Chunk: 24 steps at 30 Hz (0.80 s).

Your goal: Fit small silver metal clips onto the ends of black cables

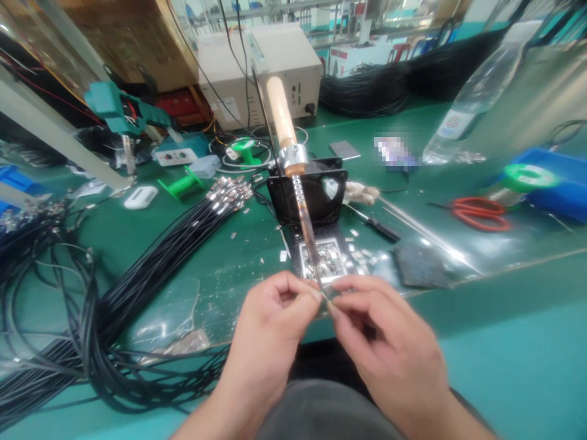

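Observation:
A soldering iron with a wooden handle is clamped at a slant, its tip pointing down toward my fingers. Just left of the tip, my left hand is closed in a pinch. My right hand pinches from the other side, its fingertips almost meeting the left ones. Between them is something thin and small, too blurred to name. Beneath the iron sits a shallow tray with small metallic pieces, and more pieces lie scattered beside it. Behind the tray stands a black fan-like frame.
On the left lies a bundle of black cables with metal ends. Red-handled scissors, a solder spool, a blue bin and a plastic bottle are at right. A dark slab lies near the table edge.

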### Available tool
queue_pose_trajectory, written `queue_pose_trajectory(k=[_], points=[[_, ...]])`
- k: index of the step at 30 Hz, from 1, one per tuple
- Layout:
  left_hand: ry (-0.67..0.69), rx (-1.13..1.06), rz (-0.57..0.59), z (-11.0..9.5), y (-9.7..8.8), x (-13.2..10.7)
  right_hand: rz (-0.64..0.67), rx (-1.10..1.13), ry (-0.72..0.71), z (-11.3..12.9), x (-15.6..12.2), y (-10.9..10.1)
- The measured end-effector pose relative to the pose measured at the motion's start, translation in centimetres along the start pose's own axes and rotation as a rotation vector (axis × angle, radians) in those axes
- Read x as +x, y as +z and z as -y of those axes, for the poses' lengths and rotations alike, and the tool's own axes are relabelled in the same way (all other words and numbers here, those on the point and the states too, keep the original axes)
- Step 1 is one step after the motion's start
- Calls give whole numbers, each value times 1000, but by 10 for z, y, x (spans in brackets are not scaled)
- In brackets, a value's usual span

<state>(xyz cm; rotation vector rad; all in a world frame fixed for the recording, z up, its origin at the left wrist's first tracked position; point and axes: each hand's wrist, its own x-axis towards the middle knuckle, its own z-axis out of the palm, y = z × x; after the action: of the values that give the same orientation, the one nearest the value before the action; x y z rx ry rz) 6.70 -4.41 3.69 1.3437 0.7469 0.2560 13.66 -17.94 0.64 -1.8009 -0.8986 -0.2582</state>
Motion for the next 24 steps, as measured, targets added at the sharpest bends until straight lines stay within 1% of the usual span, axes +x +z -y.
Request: queue_pose_trajectory(k=[6, 24], points=[[9, 3, -4, 0, 1, 2, -11, 12, -26, 1, 1, 0], [13, -24, -7, 0, 0, 2, -26, -7, -40, 1, 4, 1]])
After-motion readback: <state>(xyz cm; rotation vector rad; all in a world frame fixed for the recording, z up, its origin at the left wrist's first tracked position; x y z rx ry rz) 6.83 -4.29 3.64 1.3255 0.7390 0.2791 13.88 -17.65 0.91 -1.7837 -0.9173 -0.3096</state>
